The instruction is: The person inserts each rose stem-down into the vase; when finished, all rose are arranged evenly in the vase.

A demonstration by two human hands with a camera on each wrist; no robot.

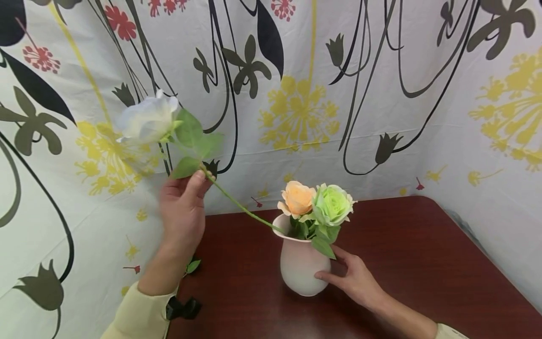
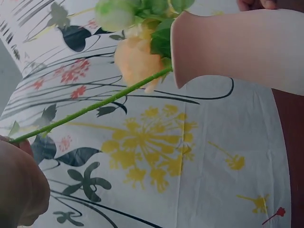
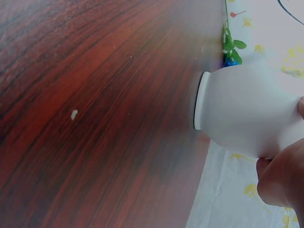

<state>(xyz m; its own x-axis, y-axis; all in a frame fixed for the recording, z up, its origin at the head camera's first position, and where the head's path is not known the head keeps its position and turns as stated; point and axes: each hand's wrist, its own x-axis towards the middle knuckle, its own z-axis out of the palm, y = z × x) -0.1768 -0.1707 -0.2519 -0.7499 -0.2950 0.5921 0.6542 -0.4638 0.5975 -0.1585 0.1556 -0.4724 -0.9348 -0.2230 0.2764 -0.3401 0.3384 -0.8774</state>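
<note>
My left hand pinches the green stem of a white artificial rose just below its leaves. The bloom tilts to the upper left, and the stem's lower end reaches into the mouth of a pale vase. In the left wrist view the green stem runs from the hand to the vase's rim. Standing in the vase are a peach rose and a light green rose. My right hand holds the vase's right side, thumb in front and fingers partly hidden behind it.
The vase stands upright on a dark red-brown wooden table. Near the table's left edge lies another flower with green leaves and some blue. A flower-printed white cloth hangs behind and beside the table.
</note>
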